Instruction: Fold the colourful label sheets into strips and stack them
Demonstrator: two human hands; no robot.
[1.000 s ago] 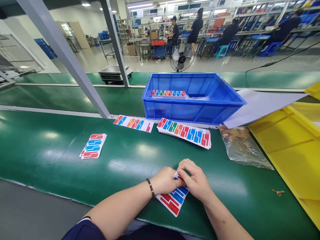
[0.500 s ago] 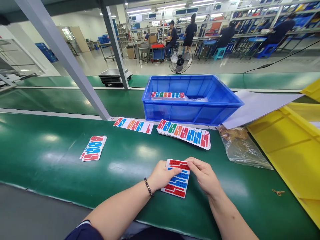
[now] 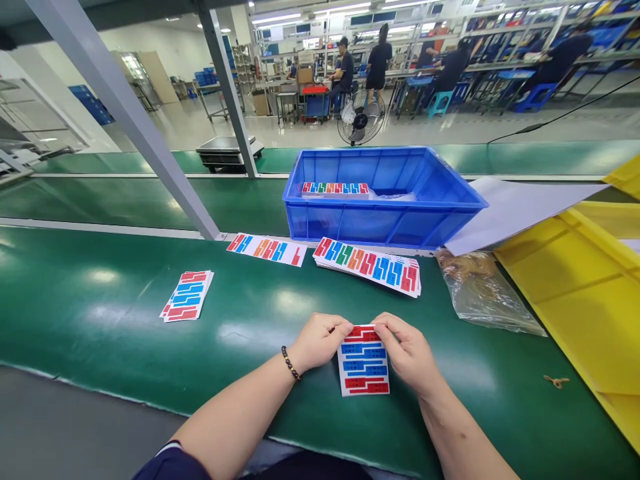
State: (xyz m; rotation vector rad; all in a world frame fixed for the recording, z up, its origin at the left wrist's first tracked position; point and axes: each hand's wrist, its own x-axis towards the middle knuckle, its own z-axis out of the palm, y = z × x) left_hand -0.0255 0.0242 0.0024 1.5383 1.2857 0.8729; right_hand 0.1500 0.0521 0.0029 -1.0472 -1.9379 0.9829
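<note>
Between my hands hangs a white sticker sheet [image 3: 365, 363] with red and blue printed shapes; whether it is one sheet or several, I cannot tell. My left hand [image 3: 323, 340] pinches its upper left corner, thumb on top. At the upper right corner, my right hand [image 3: 404, 347] pinches it the same way. Beyond my hands lies a fanned stack of long multicoloured sticker sheets [image 3: 367, 267]. Left of that rests another long sheet [image 3: 267, 250] with gaps in its row of shapes. A small pile of short red and blue sheets [image 3: 189, 295] sits farther left.
A blue bin [image 3: 385, 223] holding more printed sheets [image 3: 335, 189] stands at the back. To the right are a clear plastic bag [image 3: 487, 293], a yellow bin [image 3: 575, 293] and a rubber band [image 3: 556, 381]. A grey post [image 3: 130, 127] rises at left from the green bench [image 3: 100, 360].
My left hand has shifted from across the sheet's face to its upper left corner. The sheet has turned straighter and moved slightly right. My right hand keeps its corner.
</note>
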